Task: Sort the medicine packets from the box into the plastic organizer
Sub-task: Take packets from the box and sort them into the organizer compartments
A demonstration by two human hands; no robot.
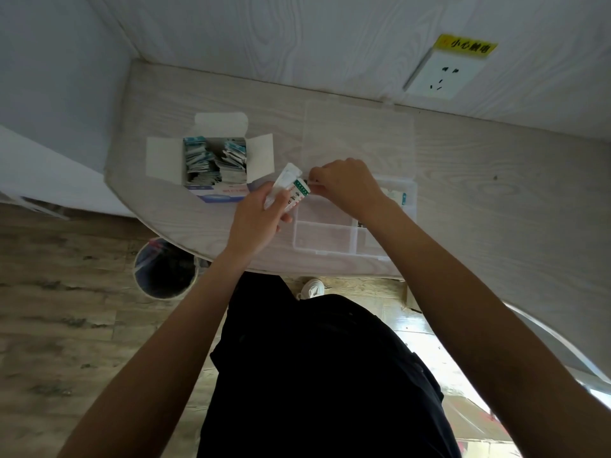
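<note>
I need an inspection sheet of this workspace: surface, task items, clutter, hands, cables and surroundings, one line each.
Surface: pale wood-grain table, pushed into a wall corner.
Job's things: open box full of medicine packets, left; clear plastic organizer with its lid open toward the wall, right; a few packets already in its right compartments.
Clutter: nothing seen.
Hands: left hand holds a small bunch of packets; right hand pinches at the bunch's top edge, above the organizer.
Cables: nothing seen.
Surroundings: wall socket under a yellow label; lined bin on the floor by the table.
</note>
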